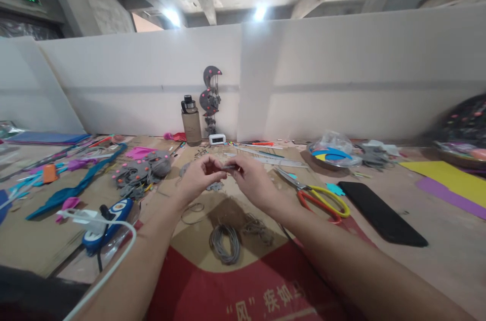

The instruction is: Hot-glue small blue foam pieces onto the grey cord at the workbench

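My left hand (203, 175) and my right hand (250, 178) meet above the middle of the work surface, fingers closed in a pinch. Between their fingertips is a small grey piece (229, 167), mostly hidden, its kind unclear. Below them a coil of grey cord (225, 244) lies on the red and tan cardboard (190, 283), beside a looser tangle of grey cord (258, 229). Scissors (322, 199) with red and yellow handles rest to the right of my right hand. Grey felt pieces with pink dots (142, 174) are heaped left of my left hand.
A bottle (192, 121) and a small white clock-like device (217, 139) stand at the back, near a hanging grey felt ornament (210, 93). A black phone (381, 212) lies right. A blue power strip (108, 225) with a white cable is left; a bowl (336, 159) sits back right.
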A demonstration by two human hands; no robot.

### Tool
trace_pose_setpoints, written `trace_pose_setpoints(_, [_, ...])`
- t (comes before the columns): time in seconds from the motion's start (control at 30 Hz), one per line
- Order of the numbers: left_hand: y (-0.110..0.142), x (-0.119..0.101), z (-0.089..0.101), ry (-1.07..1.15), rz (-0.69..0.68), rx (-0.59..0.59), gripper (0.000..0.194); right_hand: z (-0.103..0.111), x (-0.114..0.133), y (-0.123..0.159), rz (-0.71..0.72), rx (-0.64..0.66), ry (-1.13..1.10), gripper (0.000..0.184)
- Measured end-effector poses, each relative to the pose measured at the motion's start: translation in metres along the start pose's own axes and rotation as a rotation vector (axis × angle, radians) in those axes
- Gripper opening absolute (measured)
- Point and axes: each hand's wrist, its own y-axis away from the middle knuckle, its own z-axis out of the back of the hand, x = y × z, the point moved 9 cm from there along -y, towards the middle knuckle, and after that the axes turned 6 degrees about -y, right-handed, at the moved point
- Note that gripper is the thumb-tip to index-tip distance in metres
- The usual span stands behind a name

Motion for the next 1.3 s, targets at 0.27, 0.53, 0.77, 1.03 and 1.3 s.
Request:
trace_pose_setpoints(0.27, [-0.003,0.013,0.035,0.074,0.155,-0.125,0.029,-0.033,-0.035,-0.019,-0.241,0.004,-0.225,0.027])
trace_pose_setpoints(0.53, [0.007,0.039,0.120,-0.018,0.305,-0.501,0.019,-0.108,-0.033,-0.025,-0.130,0.348,0.158,0.013])
trace_pose_setpoints(0.77, [0.003,0.057,0.124,-0.286,0.387,-0.452,0.019,-0.153,-0.009,-0.027,0.191,0.475,0.486,0.023])
trace_pose_setpoints(1.03, [0.009,0.065,0.129,-0.530,0.538,-0.351,0.013,-0.154,-0.022,-0.030,0.111,0.428,0.361,0.018])
trace_pose_setpoints(1.3, [0.014,0.081,0.101,-0.510,0.675,-0.069,0.008,-0.119,-0.050,-0.043,-0.142,0.228,0.133,0.016])
